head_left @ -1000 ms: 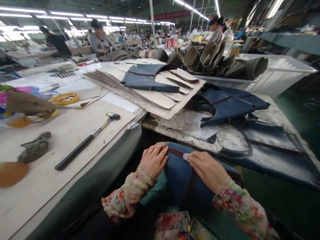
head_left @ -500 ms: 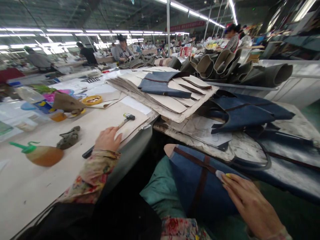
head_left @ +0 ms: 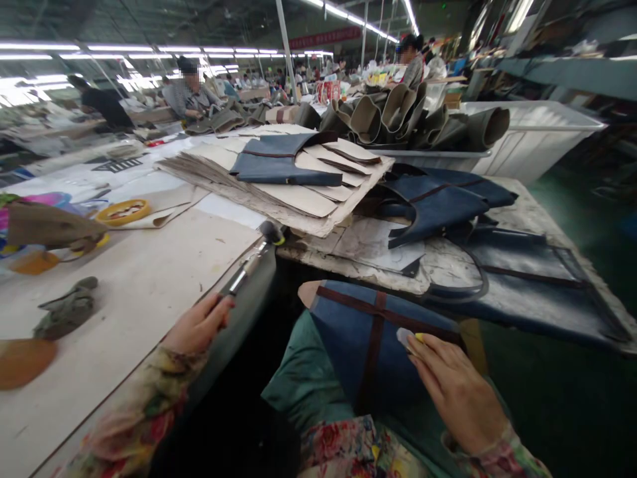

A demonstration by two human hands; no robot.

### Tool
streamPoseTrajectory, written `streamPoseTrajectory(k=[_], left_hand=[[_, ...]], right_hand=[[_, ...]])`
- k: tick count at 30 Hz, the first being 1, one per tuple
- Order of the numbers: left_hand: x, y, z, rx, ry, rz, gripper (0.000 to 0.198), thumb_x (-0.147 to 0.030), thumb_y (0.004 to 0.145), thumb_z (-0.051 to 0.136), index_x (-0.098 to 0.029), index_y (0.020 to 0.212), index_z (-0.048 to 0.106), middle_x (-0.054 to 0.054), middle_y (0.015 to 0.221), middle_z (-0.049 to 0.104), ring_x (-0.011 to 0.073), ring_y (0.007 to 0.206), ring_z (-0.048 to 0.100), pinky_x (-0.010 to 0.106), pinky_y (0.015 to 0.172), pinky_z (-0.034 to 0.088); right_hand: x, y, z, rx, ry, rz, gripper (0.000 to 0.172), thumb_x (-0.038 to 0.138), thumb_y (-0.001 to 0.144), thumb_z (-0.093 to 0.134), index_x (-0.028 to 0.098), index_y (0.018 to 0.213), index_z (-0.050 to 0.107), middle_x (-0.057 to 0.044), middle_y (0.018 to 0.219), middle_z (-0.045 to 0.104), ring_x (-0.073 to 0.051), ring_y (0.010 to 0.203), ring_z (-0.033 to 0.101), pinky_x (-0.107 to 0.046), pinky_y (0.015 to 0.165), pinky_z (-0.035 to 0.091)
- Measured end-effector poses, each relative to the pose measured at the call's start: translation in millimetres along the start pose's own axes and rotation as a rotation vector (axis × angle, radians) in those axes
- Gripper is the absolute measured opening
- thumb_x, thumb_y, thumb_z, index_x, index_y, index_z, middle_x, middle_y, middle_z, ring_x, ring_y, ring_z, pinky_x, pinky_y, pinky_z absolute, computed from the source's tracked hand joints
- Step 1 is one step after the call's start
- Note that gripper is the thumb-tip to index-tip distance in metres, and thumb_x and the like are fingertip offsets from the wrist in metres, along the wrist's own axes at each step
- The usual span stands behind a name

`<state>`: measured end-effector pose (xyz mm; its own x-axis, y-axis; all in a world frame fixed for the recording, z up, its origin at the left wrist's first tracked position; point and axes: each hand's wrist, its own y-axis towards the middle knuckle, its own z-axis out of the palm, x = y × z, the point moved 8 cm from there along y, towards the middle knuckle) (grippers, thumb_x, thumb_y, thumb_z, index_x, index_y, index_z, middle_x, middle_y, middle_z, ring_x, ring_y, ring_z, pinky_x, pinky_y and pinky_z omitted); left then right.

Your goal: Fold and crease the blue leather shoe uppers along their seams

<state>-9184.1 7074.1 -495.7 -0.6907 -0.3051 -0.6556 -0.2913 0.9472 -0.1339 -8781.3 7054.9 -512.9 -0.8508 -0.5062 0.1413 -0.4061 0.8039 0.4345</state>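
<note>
Squarely on the person's lap lies a blue bag panel (head_left: 348,345), its long axis running from a pale tan tip (head_left: 309,293) away from the body and down toward the waist. Two dark brown straps (head_left: 379,345) cross on its matte, slightly mottled face, one along its width and one along its length. Beneath it bunches a soft teal cloth (head_left: 291,378). The right hand (head_left: 455,392) is the nearer one, lying at the panel's right edge with its fingers together and pinching a small white sliver (head_left: 404,337) against the surface; a dab of yellow shows just beside it. The left hand (head_left: 196,323) is well apart, across a dark gap, curled closed around a hammer (head_left: 246,269) whose steel shaft rises to a dark head (head_left: 271,232) by the rim of the padded worktable (head_left: 129,312). Both cuffs are a floral print. Beyond the panel, on a scuffed, paint-streaked board (head_left: 378,269), lie cut navy bag pieces (head_left: 432,209) with a looped dark handle (head_left: 462,289). Past them sits a stack of cream card patterns (head_left: 293,196), and rolled olive pieces (head_left: 398,116) stand in a white plastic bin (head_left: 537,136). A co-worker (head_left: 192,89) sits at a distant bench.
</note>
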Motion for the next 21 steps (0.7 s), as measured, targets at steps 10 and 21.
streamPoseTrajectory(k=[10, 21], left_hand=[[-61.3, -48.4, 108.2, 0.454, -0.258, 0.172, 0.041, -0.053, 0.083, 0.035, -0.016, 0.083, 0.052, -0.005, 0.056, 0.039, 0.0073, 0.048, 0.035, 0.019, 0.044, 0.029], [-51.8, -45.5, 101.8, 0.433, -0.153, 0.131, 0.041, -0.055, 0.081, 0.033, -0.018, 0.082, 0.051, -0.006, 0.054, 0.036, 0.0088, 0.048, 0.034, 0.02, 0.044, 0.029]], right_hand=[[0.0, -1.4, -2.9, -0.007, 0.012, 0.036, 0.031, 0.028, 0.087, 0.041, 0.016, 0.111, 0.057, -0.006, 0.105, 0.058, -0.017, 0.097, 0.051, -0.032, 0.087, 0.041], [-2.4, -7.2, -2.8, 0.0, 0.015, 0.059, 0.032, 0.029, 0.086, 0.043, 0.016, 0.112, 0.057, -0.007, 0.105, 0.058, -0.018, 0.097, 0.052, -0.032, 0.088, 0.042]])
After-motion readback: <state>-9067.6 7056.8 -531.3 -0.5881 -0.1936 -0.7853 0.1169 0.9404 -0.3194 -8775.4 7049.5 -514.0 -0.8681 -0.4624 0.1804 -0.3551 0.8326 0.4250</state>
